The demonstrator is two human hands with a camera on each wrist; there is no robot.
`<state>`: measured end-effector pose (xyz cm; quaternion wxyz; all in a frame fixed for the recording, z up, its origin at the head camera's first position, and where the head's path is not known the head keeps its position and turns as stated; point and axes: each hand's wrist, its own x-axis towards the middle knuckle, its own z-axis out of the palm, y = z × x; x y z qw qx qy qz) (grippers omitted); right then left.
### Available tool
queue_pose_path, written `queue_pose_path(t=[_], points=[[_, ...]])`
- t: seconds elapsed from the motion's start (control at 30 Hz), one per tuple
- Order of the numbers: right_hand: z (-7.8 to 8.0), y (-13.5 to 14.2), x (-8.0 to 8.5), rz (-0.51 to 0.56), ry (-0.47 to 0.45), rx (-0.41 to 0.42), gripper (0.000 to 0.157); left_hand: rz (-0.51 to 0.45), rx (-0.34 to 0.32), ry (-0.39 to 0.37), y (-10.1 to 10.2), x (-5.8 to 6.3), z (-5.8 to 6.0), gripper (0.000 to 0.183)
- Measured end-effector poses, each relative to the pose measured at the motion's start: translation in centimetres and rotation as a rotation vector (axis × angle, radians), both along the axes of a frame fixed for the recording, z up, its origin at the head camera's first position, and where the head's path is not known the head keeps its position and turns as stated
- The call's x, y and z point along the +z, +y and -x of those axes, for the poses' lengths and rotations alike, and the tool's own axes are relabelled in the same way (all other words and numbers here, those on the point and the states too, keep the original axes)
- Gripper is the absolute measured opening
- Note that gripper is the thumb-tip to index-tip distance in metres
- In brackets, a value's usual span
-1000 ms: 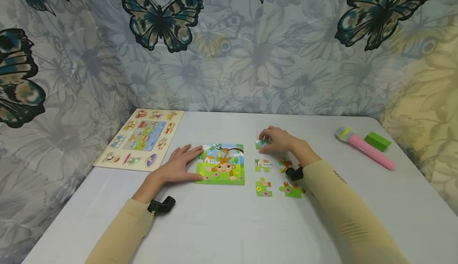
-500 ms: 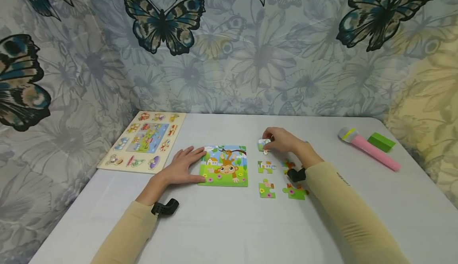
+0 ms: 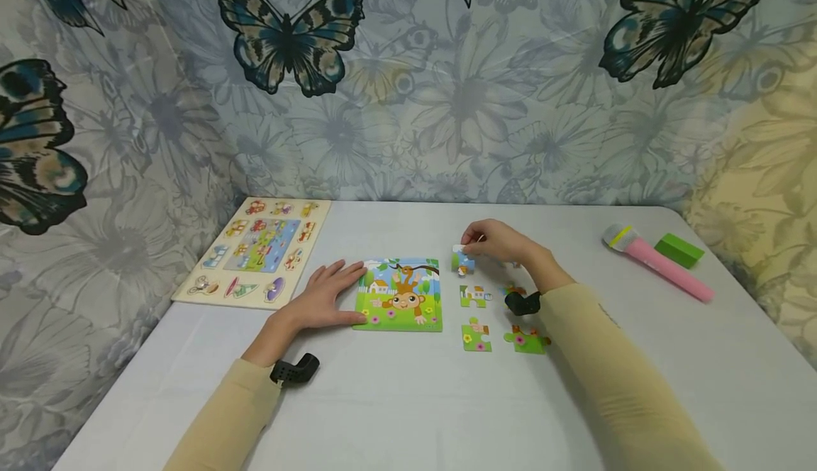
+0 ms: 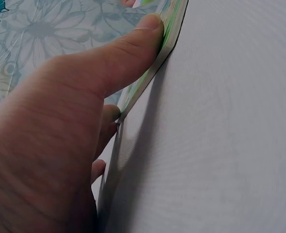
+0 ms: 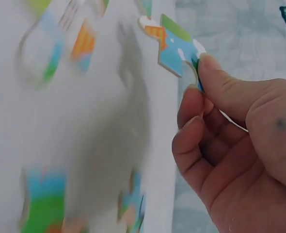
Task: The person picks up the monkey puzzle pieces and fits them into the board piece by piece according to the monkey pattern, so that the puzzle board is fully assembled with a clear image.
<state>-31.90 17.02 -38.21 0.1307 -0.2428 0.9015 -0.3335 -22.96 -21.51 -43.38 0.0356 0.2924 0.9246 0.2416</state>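
Puzzle piece (image 5: 173,48), edge between fingertips (image 5: 210,63), right hand (image 5: 252,153)

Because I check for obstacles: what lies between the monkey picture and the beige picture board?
The left hand and white tabletop, as the head view shows.

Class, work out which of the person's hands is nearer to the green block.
Right. In the head view, the right hand, pinching a puzzle piece, is left of the green block; the left hand is farther left, touching the monkey picture.
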Motion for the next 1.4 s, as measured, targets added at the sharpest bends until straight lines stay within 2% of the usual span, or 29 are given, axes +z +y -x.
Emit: queue_pose_path(t=[0.17, 0.37, 0.67, 0.77, 0.93, 1.23, 1.4], points=[[0.0, -3.1, 0.5, 0.049, -0.022, 0.034, 0.010, 0.007, 0.005, -0.002, 0.0, 0.2, 0.1, 0.094], [0.0, -7.2, 0.4, 0.033, -0.021, 0.121, 0.009, 0.010, -0.001, -0.006, 0.0, 0.1, 0.2, 0.094], [-0.2, -12.0, 0.1, 0.041, -0.036, 0.194, 0.009, 0.040, 0.010, -0.038, -0.1, -0.1, 0.3, 0.102], [-0.2, -12.9, -0.5, 0.037, -0.066, 0.193, 0.009, 0.036, 0.005, -0.041, -0.2, 0.0, 0.2, 0.103], [-0.3, -13.8, -1.2, 0.032, -0.125, 0.145, 0.010, 0.040, -0.006, -0.036, -0.2, -0.1, 0.2, 0.105], [-0.5, -14.7, -1.2, -0.026, -0.017, 0.133, 0.011, 0.062, 0.001, -0.048, 0.0, 0.2, 0.2, 0.104], [-0.7, -14.3, -1.1, -0.021, -0.043, 0.128, 0.012, 0.062, 0.002, -0.046, 0.0, 0.2, 0.1, 0.105]])
